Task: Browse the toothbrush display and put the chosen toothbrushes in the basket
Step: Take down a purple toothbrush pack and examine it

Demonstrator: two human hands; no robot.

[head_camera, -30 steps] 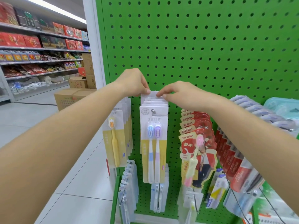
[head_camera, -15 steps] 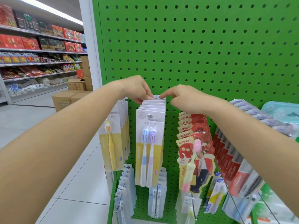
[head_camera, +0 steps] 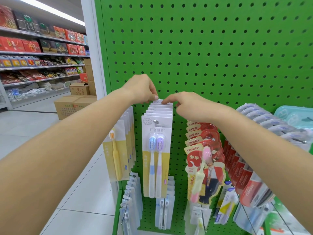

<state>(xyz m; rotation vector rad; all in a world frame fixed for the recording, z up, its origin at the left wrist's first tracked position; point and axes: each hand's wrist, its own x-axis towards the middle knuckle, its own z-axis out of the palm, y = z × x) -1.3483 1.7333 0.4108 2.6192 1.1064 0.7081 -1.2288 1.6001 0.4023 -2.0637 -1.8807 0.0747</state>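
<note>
The left hand (head_camera: 141,89) hides its own fingertips, so its grip on the back pack (head_camera: 158,102) cannot be told. The packs (head_camera: 158,112) behind the front one show only their top edges. The red packs (head_camera: 243,175) are partly behind the right arm. The teal tub (head_camera: 294,116) is cut off at the right edge.

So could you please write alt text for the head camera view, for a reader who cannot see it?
Two bare hands reach to the back of a hook of two-toothbrush packs on a green pegboard: the left hand pinches the rearmost card's top edge and the right hand touches it with a fingertip. Yellow single-brush packs hang to the left, red canban packs to the right.
</note>
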